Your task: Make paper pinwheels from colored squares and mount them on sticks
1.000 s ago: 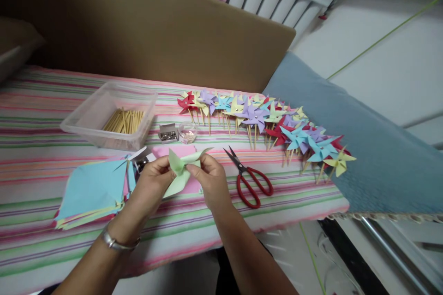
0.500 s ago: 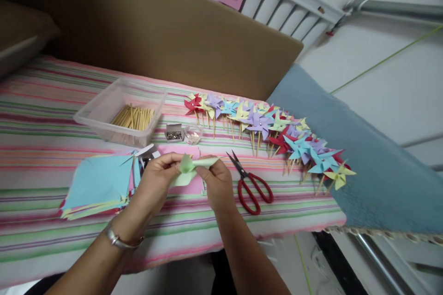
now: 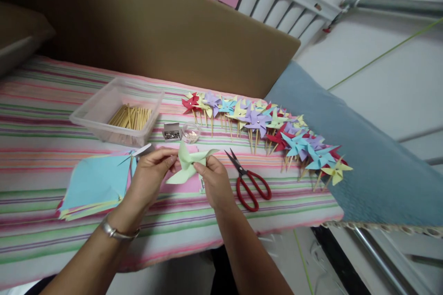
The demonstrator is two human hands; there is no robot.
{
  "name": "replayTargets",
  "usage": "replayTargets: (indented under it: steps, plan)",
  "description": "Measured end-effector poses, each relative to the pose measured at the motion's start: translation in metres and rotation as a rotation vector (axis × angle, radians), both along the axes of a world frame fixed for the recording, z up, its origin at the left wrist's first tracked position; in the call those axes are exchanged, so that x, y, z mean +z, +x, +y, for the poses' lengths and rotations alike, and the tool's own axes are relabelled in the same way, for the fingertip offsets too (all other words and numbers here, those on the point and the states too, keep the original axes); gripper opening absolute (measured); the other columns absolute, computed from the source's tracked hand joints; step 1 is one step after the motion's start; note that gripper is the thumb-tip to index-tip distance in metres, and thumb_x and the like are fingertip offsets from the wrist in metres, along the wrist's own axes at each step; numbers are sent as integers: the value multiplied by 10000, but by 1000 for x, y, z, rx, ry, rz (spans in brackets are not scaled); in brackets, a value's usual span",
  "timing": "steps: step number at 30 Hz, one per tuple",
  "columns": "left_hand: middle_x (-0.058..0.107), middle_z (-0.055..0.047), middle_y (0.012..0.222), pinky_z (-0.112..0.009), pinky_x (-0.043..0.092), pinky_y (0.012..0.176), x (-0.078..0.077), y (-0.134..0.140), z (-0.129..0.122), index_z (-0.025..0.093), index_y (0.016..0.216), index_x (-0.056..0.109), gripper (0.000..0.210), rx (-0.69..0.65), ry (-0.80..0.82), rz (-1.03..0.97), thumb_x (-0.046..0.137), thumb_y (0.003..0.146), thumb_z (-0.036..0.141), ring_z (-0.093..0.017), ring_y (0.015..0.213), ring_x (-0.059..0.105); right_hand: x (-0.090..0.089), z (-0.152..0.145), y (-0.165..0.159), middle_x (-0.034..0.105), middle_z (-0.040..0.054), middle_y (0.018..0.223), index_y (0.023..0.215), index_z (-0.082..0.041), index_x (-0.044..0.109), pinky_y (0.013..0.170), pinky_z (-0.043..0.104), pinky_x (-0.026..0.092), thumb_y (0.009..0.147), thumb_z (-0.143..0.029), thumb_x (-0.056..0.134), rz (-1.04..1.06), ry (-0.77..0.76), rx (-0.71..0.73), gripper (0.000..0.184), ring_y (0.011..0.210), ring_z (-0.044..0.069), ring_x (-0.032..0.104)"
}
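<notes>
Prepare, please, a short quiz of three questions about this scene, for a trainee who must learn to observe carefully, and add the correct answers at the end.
1. Choose one. What does the right grip hold?
a) a blue sheet
b) a green pinwheel
c) a small box

2. Fill in the missing word. The clear tray holds a heap of thin tan ____.

3. True or false? The scissors rest inside the tray.

Key:
1. b
2. sticks
3. False; the scissors lie on the striped cloth.
</notes>
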State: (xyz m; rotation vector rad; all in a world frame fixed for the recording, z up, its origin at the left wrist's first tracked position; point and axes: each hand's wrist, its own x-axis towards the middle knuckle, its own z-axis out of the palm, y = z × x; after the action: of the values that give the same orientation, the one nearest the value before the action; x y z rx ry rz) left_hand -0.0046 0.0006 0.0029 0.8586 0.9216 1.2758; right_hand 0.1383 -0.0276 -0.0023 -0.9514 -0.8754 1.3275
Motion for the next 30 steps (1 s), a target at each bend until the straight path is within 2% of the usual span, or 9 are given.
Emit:
replayTargets:
  steps: [3,6,9,12,17,21,24,26,30]
  plan:
    - [653,-11,703,-215,391,538,0,0,-1,180,668,730,36,-14,6,86,712,657,208,-92,576,504,3,-1,1,708,8,876,918,-198,698,816,307,456,713,-188,687,-35,16,-31,206,834,171,621]
    - [662,-15,721,-215,390,557,7,1,-4,190,759,747,106,-134,-27,31,698,687,251,-98,593,503,3,-1,1,691,-5,812,906,-201,699,774,293,460,723,-198,683,-117,28,-77,184,788,161,614]
    - [696,-47,851,-233,425,635,11,2,-7,185,832,748,192,-214,-16,-3,716,689,308,-136,710,562,4,-1,1,668,-9,780,898,-198,694,756,292,463,733,-213,676,-179,39,-102,166,769,158,606]
    - [705,-52,919,-254,446,730,7,2,-8,191,859,747,246,-252,10,29,771,638,294,-171,826,597,4,-1,0,664,2,788,898,-189,690,767,310,471,733,-221,669,-237,43,-120,170,779,170,608]
    - [715,-26,861,-261,456,732,-4,3,-7,197,814,744,230,-174,-17,107,805,600,258,-154,769,608,6,-2,-2,680,20,818,877,-180,682,782,326,477,722,-234,667,-306,45,-114,165,821,194,621]
    - [715,-16,790,-257,462,700,-6,3,-6,185,786,736,244,-144,-64,124,822,568,250,-144,712,607,9,-4,-4,690,24,850,859,-181,676,793,323,473,719,-232,673,-280,62,-73,149,842,196,624]
    - [712,-18,769,-251,469,691,-4,1,-5,178,786,733,266,-142,-61,104,831,549,247,-143,709,608,10,-6,-2,677,3,792,811,-185,667,761,295,468,714,-231,686,-217,61,-31,109,781,168,617]
    - [697,-14,730,-228,463,627,0,0,-5,170,770,727,272,-120,-56,114,837,533,246,-129,665,591,9,-6,0,654,-18,731,779,-191,660,710,268,459,705,-243,702,-169,64,4,100,706,138,597]
    - [663,8,653,-198,441,516,10,-2,-4,171,729,715,275,-61,-93,149,845,493,230,-109,573,555,5,-1,3,660,-3,718,795,-201,681,682,264,468,777,-380,641,-26,93,12,185,671,129,598]
